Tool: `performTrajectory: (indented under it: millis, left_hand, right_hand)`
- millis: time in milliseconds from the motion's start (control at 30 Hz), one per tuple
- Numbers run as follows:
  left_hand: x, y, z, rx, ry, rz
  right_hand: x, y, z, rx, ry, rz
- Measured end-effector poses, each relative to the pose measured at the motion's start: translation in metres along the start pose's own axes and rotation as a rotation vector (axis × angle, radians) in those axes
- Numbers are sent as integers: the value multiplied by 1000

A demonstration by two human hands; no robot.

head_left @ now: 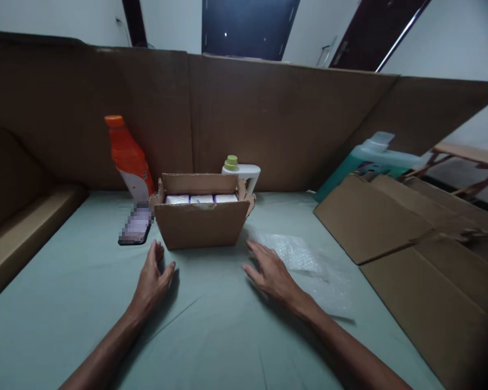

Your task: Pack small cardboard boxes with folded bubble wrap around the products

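Observation:
An open cardboard box [201, 226] stands upright on the pale green cloth, with three white, purple-edged packs [201, 199] showing inside it. My left hand [152, 276] is just in front of the box's left corner, thumb and fingers apart and nothing in it. On the other side, my right hand [270, 271] hovers near the box's right corner, also empty with its fingers spread. Neither hand appears to touch the box. Beside and partly under my right hand lies clear bubble wrap [295, 253].
Behind the box are an orange bottle [128, 157] and a white bottle with a green cap [248, 173]. A phone [136, 225] lies left of it. At right, a teal bottle [360, 160] leans behind folded cardboard [374, 222]. A tall cardboard wall [268, 119] closes the back.

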State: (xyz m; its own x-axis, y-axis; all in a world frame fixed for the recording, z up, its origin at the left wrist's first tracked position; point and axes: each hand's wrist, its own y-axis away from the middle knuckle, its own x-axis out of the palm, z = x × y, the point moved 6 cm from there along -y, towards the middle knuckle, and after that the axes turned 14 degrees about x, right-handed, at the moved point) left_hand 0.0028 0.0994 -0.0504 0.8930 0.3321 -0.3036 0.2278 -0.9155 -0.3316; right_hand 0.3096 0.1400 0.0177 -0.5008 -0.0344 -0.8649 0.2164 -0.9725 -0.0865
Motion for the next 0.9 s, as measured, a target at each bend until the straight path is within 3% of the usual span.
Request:
performTrajectory:
  millis: [100,233,300,400,467,567,667,800,900]
  left_hand:
    - [-11,35,-3,6,-101,103]
    - [-15,80,-23,69,-125,179]
    - [-14,98,-33,75,-77,193]
    - [-15,118,-45,4,34,170]
    - [-13,127,-51,-85,146,131]
    - [-1,132,-62,-222,422,63]
    - [15,128,-79,-244,669,68]
    - [16,121,-98,-110,551,255]
    - [8,123,-94,-145,349,488]
  right_hand:
    - [-15,26,-25,5,242,-45]
    - [-31,16,-52,176,222,-64]
    - [-32,10,-42,166,156,-67]
    - [-31,22,-4,112,29,-56]
    - [-30,40,27,100,-243,-41]
    - [-27,69,67,179,-977,-8]
    - [-11,89,92,306,-1461,38]
    - [13,108,91,469,-1619,122]
    - [16,118,69,516,-1578,169]
